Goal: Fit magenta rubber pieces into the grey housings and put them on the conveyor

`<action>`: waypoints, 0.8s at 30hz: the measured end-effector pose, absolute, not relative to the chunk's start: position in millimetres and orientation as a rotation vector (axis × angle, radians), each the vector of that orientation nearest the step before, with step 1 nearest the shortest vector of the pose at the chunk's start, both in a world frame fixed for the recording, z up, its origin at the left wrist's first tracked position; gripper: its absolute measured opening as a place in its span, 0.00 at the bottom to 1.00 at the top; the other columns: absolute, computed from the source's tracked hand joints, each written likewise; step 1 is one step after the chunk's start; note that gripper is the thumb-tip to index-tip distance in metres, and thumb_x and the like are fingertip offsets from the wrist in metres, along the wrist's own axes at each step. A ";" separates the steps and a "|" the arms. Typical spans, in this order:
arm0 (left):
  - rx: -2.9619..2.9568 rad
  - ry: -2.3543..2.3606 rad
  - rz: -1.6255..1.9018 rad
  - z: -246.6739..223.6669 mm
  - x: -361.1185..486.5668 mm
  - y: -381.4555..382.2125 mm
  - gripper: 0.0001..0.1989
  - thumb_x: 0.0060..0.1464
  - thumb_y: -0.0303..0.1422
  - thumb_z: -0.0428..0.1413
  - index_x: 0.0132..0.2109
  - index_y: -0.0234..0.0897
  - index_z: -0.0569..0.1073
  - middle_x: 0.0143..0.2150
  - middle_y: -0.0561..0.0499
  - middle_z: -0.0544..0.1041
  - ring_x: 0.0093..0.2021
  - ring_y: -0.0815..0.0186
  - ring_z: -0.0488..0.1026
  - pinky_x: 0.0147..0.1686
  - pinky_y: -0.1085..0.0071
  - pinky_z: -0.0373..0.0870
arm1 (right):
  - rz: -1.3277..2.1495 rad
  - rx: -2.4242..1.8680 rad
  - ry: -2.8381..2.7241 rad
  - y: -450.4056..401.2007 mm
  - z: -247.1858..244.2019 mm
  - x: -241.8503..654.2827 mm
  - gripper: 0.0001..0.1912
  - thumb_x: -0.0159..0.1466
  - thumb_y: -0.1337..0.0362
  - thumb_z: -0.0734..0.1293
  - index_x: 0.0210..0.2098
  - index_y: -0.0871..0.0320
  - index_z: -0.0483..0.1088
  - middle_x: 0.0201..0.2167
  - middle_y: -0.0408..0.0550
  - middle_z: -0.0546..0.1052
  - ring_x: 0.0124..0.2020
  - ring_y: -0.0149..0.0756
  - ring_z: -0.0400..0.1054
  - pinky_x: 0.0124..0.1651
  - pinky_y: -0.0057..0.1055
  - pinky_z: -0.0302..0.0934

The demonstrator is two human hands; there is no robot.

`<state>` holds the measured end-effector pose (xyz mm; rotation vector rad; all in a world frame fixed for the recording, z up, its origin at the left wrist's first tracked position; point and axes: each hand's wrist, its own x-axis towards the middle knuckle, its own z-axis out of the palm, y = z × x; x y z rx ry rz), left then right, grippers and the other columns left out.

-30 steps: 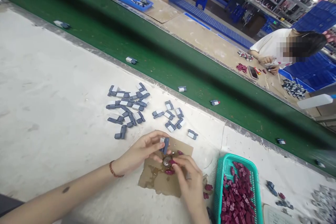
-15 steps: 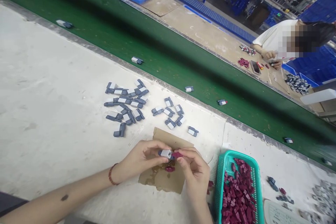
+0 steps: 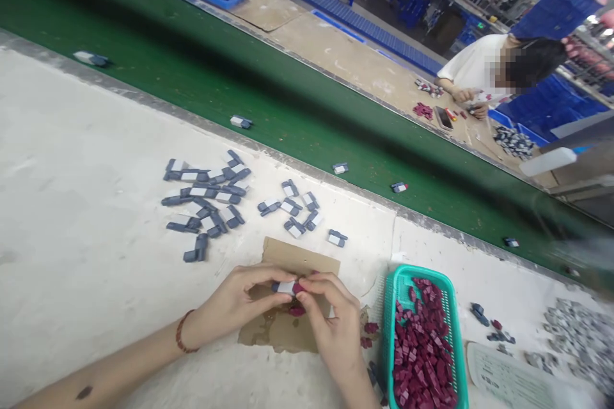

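Above a stained piece of brown cardboard (image 3: 288,334), my left hand (image 3: 244,297) pinches a small grey-and-white part (image 3: 284,287) between thumb and fingers. My right hand (image 3: 333,316) presses a dark red piece (image 3: 298,287) against the right end of that part. Another dark red piece (image 3: 296,311) lies on the cardboard just below my fingertips. Several grey-and-white parts (image 3: 201,190) are gathered on the white table beyond my left hand, and a looser group (image 3: 291,206) lies behind the cardboard.
A green basket (image 3: 460,358) of dark red pieces stands right of my right hand. Beyond the table runs a green belt (image 3: 192,70) carrying spaced parts. Across it, a person in a white shirt (image 3: 480,64) works. Pale parts (image 3: 580,339) lie at far right.
The view has shifted, so the table items appear further left. The dark red piece has come closer against the grey-and-white part. Parts on the belt sit slightly differently relative to the table.
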<state>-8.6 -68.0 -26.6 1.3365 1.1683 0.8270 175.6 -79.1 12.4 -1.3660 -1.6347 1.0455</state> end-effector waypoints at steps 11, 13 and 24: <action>1.583 0.956 0.646 7.1 25.8 -47.4 0.09 0.52 0.36 0.60 0.40 0.46 0.82 0.39 0.50 0.83 0.39 0.56 0.79 0.37 0.71 0.75 | 0.921 -1.466 -1.643 -103.8 32.6 224.7 0.08 0.65 0.66 0.66 0.41 0.54 0.77 0.37 0.47 0.80 0.39 0.35 0.75 0.42 0.27 0.69; 1.665 0.934 0.665 10.6 41.1 -27.4 0.09 0.53 0.37 0.59 0.39 0.44 0.82 0.40 0.49 0.83 0.40 0.57 0.78 0.38 0.71 0.74 | 0.731 -1.634 -1.658 -105.2 35.1 254.3 0.09 0.66 0.64 0.64 0.41 0.54 0.77 0.39 0.48 0.80 0.41 0.38 0.74 0.45 0.31 0.68; 2.156 1.171 0.633 -9.5 176.1 133.9 0.11 0.56 0.30 0.53 0.46 0.34 0.75 0.43 0.42 0.79 0.50 0.53 0.69 0.52 0.62 0.64 | -0.091 -2.233 -1.881 -102.9 -11.6 332.6 0.18 0.58 0.78 0.57 0.33 0.55 0.75 0.32 0.51 0.77 0.33 0.42 0.72 0.35 0.32 0.65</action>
